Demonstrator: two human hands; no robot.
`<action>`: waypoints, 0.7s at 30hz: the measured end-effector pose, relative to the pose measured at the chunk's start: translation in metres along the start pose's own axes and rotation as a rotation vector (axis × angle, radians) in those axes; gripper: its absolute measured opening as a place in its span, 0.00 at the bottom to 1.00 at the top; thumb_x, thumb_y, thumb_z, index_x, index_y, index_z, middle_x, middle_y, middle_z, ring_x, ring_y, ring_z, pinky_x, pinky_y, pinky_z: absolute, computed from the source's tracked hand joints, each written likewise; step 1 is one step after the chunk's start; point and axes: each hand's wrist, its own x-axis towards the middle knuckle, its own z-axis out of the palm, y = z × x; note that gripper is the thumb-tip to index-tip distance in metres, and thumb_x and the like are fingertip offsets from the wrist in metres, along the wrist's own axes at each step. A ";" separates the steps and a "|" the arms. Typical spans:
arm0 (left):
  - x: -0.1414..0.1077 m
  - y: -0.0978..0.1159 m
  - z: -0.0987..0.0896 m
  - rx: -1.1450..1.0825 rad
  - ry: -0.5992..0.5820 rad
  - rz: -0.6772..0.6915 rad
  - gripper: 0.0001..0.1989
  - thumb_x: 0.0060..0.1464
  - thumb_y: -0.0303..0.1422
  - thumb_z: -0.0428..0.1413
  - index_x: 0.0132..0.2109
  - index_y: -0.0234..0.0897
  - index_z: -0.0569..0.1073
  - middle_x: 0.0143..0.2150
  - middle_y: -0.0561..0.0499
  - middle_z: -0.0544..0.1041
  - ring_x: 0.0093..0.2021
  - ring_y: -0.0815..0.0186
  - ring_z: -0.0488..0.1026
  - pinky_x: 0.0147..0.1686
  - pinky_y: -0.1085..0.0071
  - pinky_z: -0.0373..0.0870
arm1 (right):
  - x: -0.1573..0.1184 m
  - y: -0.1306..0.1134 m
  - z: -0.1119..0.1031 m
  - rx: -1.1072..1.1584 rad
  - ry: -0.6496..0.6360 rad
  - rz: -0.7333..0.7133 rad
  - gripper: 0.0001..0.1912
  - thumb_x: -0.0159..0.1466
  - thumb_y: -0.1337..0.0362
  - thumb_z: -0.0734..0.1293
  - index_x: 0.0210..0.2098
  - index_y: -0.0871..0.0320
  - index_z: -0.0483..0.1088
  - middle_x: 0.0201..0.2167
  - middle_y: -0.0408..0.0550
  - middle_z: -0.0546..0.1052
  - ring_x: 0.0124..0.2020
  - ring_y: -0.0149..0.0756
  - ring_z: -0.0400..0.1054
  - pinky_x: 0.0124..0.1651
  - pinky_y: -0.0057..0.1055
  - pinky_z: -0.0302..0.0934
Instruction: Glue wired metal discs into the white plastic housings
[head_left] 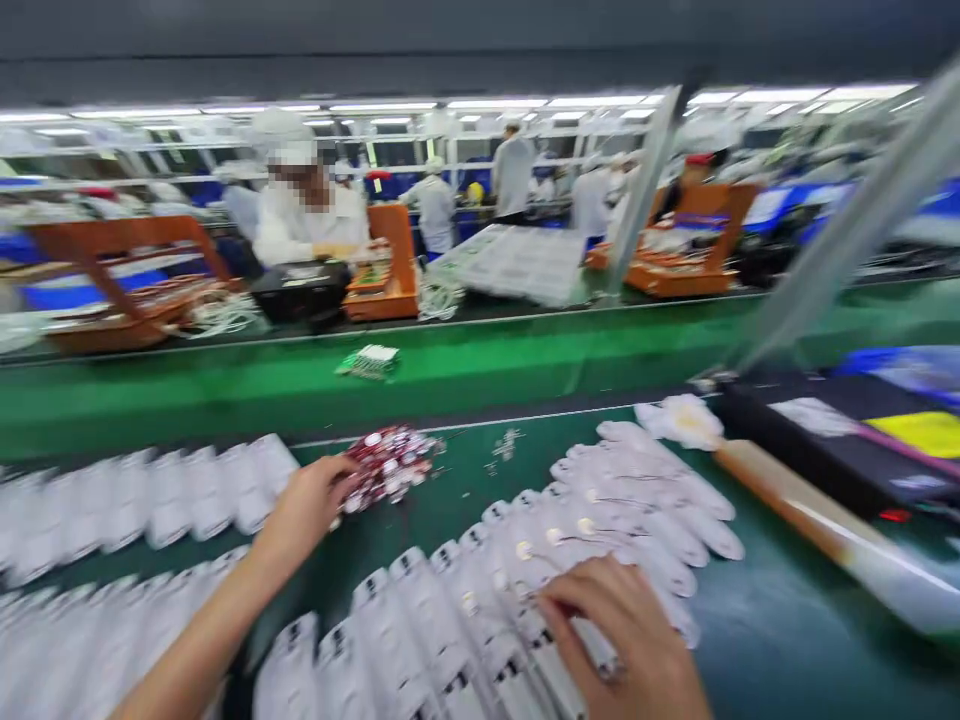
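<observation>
My left hand point(326, 490) reaches into a pile of small round white parts with red wires point(394, 462). Its fingers are bent together at the pile's left edge, and their tips are partly hidden. Over a fanned row of long white plastic casings point(424, 610) is my right hand point(626, 635). Thumb and forefinger curl together there in a pinch, but motion blur hides what is between them. Several casings near this hand carry a small round part point(523, 550) with thin wires.
Two more rows of white casings point(169, 495) lie at left. A black box point(825, 440) and a pale roll point(832, 530) are at right, below a slanted metal post point(847, 220). Behind a green ledge point(480, 360), a co-worker in white point(311, 215) sits among orange bins point(386, 265).
</observation>
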 end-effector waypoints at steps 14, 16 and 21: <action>-0.025 0.018 -0.022 0.078 0.216 0.090 0.10 0.58 0.29 0.48 0.40 0.37 0.74 0.33 0.51 0.72 0.33 0.66 0.70 0.33 0.73 0.65 | 0.002 -0.037 0.036 -0.057 -0.095 -0.004 0.07 0.61 0.65 0.60 0.27 0.53 0.68 0.48 0.43 0.67 0.50 0.42 0.57 0.47 0.38 0.49; -0.028 0.017 -0.020 0.102 0.243 0.102 0.10 0.59 0.30 0.48 0.40 0.38 0.74 0.32 0.51 0.71 0.32 0.67 0.69 0.32 0.73 0.64 | 0.006 -0.043 0.043 -0.019 -0.075 0.077 0.13 0.63 0.65 0.57 0.25 0.54 0.67 0.47 0.42 0.69 0.50 0.42 0.58 0.48 0.40 0.48; -0.030 0.014 -0.015 -0.069 0.279 0.131 0.07 0.58 0.30 0.51 0.36 0.37 0.74 0.32 0.53 0.74 0.31 0.70 0.70 0.28 0.76 0.64 | 0.008 -0.051 0.054 -0.004 -0.075 0.107 0.16 0.64 0.64 0.54 0.23 0.54 0.67 0.46 0.41 0.71 0.51 0.42 0.59 0.51 0.43 0.46</action>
